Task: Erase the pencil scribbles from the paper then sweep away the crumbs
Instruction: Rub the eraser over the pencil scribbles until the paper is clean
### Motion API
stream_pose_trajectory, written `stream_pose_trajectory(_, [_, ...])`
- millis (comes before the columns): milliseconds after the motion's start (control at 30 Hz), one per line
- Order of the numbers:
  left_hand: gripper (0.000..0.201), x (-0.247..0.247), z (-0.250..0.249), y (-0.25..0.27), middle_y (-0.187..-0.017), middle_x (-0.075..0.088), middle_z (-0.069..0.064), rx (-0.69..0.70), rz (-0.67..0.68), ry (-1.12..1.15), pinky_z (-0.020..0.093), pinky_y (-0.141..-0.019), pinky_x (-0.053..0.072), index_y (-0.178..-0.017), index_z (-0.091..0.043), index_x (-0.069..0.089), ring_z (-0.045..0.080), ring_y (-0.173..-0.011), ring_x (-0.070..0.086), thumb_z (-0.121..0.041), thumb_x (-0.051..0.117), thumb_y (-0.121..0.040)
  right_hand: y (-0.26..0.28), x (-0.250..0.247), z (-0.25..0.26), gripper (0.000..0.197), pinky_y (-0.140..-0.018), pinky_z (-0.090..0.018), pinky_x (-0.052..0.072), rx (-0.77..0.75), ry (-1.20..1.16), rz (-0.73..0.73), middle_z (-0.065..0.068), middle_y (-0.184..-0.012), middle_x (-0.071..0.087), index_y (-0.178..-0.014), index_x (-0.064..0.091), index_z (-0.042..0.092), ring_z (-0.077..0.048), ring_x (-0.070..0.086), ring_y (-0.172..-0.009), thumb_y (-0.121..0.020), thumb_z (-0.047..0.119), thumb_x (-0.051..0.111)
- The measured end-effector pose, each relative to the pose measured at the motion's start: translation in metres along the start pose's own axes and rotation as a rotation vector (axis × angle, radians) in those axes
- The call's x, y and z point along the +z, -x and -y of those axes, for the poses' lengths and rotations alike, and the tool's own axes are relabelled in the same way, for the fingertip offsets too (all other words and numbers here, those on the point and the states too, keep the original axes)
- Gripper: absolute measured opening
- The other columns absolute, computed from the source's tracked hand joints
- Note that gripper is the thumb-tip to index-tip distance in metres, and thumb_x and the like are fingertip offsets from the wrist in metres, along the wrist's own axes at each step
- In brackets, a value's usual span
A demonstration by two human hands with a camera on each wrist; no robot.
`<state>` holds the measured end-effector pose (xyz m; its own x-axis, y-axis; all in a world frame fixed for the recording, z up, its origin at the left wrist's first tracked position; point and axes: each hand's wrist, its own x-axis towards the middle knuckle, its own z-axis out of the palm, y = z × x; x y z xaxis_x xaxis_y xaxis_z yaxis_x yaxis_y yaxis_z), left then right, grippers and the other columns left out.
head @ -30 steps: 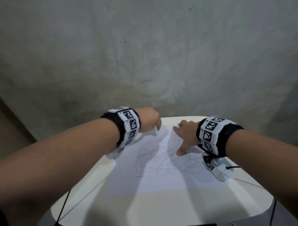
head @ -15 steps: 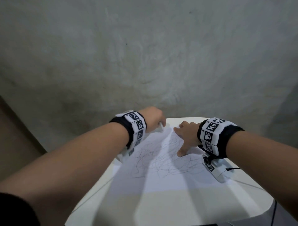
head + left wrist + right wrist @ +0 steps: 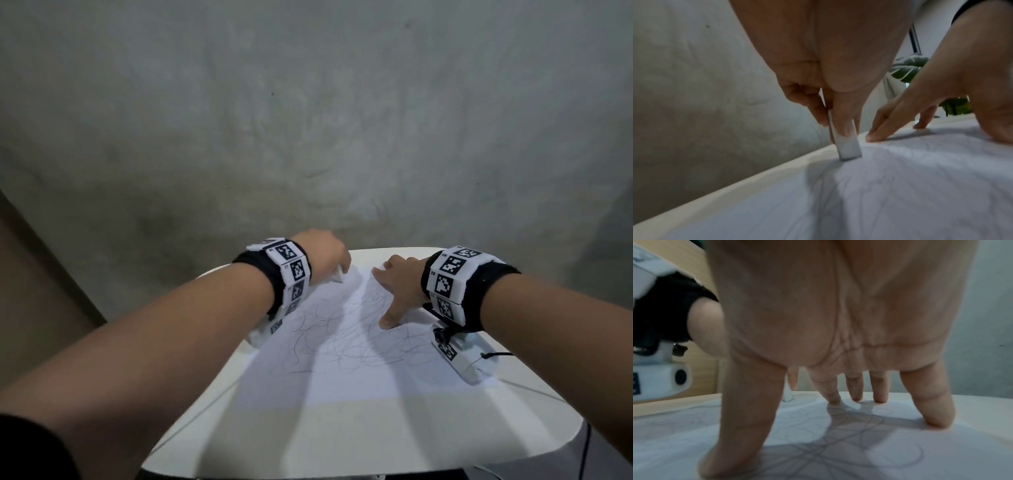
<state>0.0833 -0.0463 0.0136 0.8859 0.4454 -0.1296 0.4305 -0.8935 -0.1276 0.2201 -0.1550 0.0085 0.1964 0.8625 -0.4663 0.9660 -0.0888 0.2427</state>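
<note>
Left hand (image 3: 818, 91) pinches eraser (image 3: 849, 146) on paper (image 3: 342, 370).

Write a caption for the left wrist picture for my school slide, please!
The left hand pinches a white eraser against the paper.

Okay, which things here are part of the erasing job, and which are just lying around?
In the job:
white eraser, pinched in left hand
paper with pencil scribbles
right hand, fingertips pressing the paper

Just about:
white table
green plant
grey wall
</note>
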Motion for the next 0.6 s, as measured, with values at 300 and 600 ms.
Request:
stream_pose_trajectory(300, [0.031, -0.005, 0.020, 0.015, -0.116, 0.067, -0.002, 0.035, 0.106, -0.017, 0.027, -0.085, 0.044, -0.117, -0.026, 0.068, 0.021, -0.107, 0.059, -0.012, 0.056, -0.092, 0.000, 0.002, -0.001, 0.094, -0.099, -0.044, 0.040, 0.001, -0.025, -0.019, -0.009, -0.147, 0.028, -0.143, 0.029, 0.017, -0.031, 0.038, -0.130, -0.071, 0.063, 0.067])
stream_pose_trajectory(600, [0.032, 0.003, 0.028, 0.016, -0.117, 0.067, 0.000, 0.028, 0.127, 0.006, 0.027, -0.087, 0.045, -0.116, -0.023, 0.070, 0.023, -0.107, 0.060, -0.010, 0.054, -0.091, 0.001, 0.003, -0.003, 0.097, -0.099, -0.043, 0.039, 0.000, -0.028, -0.025, -0.007, -0.150, 0.026, -0.147, 0.025, 0.018, -0.029, 0.036, -0.133, -0.072, 0.063, 0.067])
